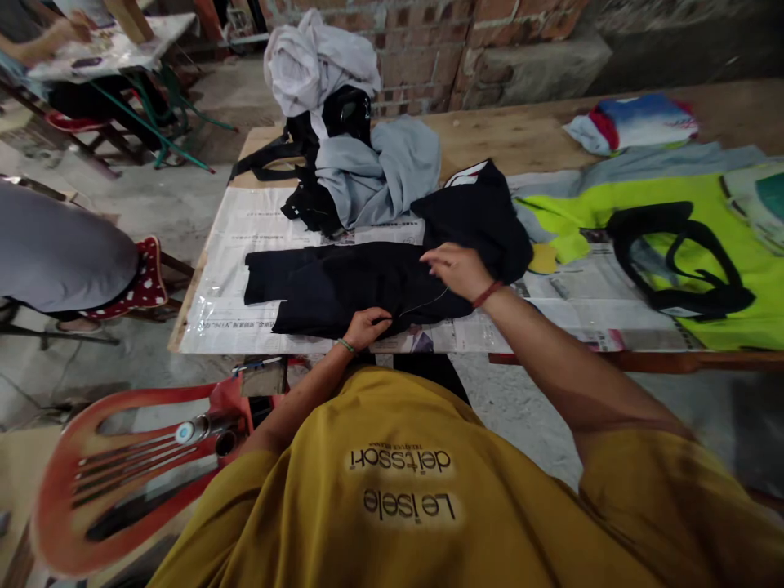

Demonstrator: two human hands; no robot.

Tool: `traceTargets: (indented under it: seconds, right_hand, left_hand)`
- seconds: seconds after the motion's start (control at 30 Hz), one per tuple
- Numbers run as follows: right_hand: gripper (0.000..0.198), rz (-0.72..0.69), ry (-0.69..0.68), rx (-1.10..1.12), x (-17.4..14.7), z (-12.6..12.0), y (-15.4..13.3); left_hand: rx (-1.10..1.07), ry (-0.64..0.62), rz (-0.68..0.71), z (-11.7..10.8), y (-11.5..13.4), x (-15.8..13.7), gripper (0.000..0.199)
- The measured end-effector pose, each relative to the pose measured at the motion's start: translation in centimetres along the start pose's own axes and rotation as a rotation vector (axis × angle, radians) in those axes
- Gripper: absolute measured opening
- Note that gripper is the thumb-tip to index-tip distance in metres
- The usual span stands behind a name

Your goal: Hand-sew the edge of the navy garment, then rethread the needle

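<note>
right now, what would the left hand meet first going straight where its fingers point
Sliding over the dark cloth, the left hand would likely meet the right hand, unless that is raised; depth is unclear.

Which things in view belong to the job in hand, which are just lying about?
In the job:
dark cloth
pale thread across it
left hand, on its near edge
right hand, over it
newspaper under it

Seemingly just lying about:
grey cloth
white cloth
neon cloth
flask on red chair
</note>
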State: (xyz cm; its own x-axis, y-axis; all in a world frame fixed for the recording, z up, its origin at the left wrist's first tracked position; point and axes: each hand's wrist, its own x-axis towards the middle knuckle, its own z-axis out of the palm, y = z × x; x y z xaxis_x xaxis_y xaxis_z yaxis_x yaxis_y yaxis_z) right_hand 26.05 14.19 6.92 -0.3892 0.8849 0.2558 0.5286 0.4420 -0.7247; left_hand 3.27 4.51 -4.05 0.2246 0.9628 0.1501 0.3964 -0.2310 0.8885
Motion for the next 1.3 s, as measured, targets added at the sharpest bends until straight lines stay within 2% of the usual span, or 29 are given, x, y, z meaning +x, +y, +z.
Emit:
traceTargets:
  seconds: [0.07,0.13,0.23,0.93,1.13,1.3]
  right_hand:
    - [0.026,-0.131,-0.237,-0.225,-1.4,2.7,-0.5]
    - [0.030,-0.197,-0.406,-0.374,-2.6,4.8,-0.7]
    - [0.029,-0.241,-0.514,-0.476,-3.6,6.4,-0.7]
    - [0.029,-0.294,-0.527,-0.290,-3.9,6.7,0.4]
    - [0.026,-0.164,-0.500,-0.230,-3.8,6.6,0.1]
    - [0.022,-0.041,-0.512,-0.009,-3.0,6.5,0.1]
  left_hand:
    - [0.000,0.007,0.000,0.0,-0.1,0.0,0.009]
    - [0.001,0.008,0.005,0.0,-0.1,0.0,0.009]
    - [0.001,0.003,0.012,0.0,0.0,0.0,0.010]
    - [0.003,-0.027,0.009,-0.1,0.2,0.1,0.012]
    - [-0.013,-0.038,0.038,-0.2,0.2,0.1,0.013]
    - [-0.002,-0.043,0.037,-0.2,0.1,0.1,0.013]
